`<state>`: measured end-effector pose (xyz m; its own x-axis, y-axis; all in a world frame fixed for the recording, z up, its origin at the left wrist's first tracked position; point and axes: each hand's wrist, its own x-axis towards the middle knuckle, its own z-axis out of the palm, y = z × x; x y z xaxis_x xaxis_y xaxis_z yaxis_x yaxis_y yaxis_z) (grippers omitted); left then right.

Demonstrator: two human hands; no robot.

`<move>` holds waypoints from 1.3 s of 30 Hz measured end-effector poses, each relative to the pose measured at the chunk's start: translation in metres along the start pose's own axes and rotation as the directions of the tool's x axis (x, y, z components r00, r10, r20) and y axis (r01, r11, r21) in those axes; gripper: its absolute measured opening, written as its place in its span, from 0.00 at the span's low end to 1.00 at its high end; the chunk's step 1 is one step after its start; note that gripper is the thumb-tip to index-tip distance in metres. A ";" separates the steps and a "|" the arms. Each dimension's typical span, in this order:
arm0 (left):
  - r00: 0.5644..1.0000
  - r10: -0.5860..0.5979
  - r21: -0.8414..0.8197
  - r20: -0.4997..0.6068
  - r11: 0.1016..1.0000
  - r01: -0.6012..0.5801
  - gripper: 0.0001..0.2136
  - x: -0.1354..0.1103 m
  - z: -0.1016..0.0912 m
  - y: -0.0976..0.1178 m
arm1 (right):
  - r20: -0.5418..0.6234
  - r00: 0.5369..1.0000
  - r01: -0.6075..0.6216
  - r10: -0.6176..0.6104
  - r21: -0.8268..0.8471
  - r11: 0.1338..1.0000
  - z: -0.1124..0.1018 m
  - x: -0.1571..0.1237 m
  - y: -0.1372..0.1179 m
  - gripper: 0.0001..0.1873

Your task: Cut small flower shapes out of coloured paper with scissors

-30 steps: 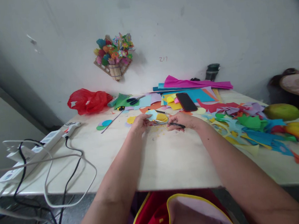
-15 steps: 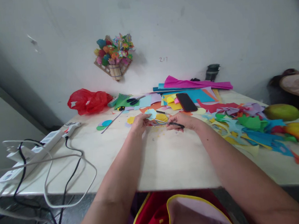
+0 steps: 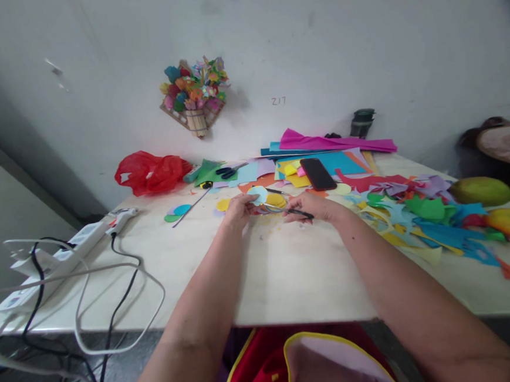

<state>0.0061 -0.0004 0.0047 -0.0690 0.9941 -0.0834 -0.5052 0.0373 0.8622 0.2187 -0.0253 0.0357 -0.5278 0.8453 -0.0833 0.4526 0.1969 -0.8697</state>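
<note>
Over the desk [image 3: 296, 270], likely flimsy paper [image 3: 261, 193] is pinched at its edge by the left hand [image 3: 239, 210], scissors [image 3: 300, 213] gripped by the right hand [image 3: 311, 205].

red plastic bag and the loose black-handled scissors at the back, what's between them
In the head view, a small teal block-shaped item lies there beside the red plastic bag, then green paper sheets, reaching up to the black-handled scissors.

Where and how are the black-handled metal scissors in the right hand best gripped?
Probably by the black handles, from the right, as the right hand does: they extend rightward, while the slim metal blade end points left toward the left hand.
</note>
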 end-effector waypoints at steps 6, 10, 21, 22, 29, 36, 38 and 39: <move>1.000 0.004 0.001 -0.016 1.000 -0.004 0.09 -0.004 0.004 0.002 | -0.023 1.000 0.000 0.000 0.022 1.000 0.002 -0.001 -0.003 0.17; 0.999 0.031 -0.019 -0.038 0.999 -0.032 0.09 -0.004 0.005 0.003 | -0.010 1.000 -0.008 0.008 0.017 1.000 0.002 0.001 0.001 0.18; 0.983 0.109 -0.103 -0.148 0.987 -0.125 0.07 0.003 0.000 0.002 | 0.007 0.997 0.072 -0.074 0.159 0.985 -0.011 -0.002 0.013 0.16; 0.983 0.107 -0.103 -0.153 0.987 -0.123 0.07 0.002 0.001 0.002 | -0.036 0.995 0.095 -0.089 0.207 0.974 -0.010 0.000 0.015 0.16; 0.988 0.132 -0.084 -0.084 0.987 -0.139 0.10 -0.004 0.016 -0.012 | -0.411 0.911 0.178 0.042 0.481 0.858 0.021 0.022 0.009 0.20; 0.993 0.117 -0.027 -0.021 0.993 -0.117 0.10 -0.007 0.025 -0.022 | -0.500 0.860 0.245 0.103 0.582 0.775 0.037 0.026 0.000 0.21; 0.992 0.121 -0.022 -0.017 0.992 -0.122 0.10 -0.007 0.026 -0.023 | -0.514 0.852 0.262 0.098 0.582 0.770 0.038 0.029 0.001 0.21; 0.992 0.124 -0.021 -0.015 0.992 -0.125 0.10 -0.008 0.026 -0.023 | -0.520 0.849 0.276 0.091 0.583 0.764 0.038 0.030 0.002 0.21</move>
<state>0.0412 -0.0063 -0.0016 -0.1444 0.9894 0.0170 -0.5105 -0.0892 0.8552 0.1767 -0.0181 0.0129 -0.0331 0.9941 0.1037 -0.2185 0.0940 -0.9713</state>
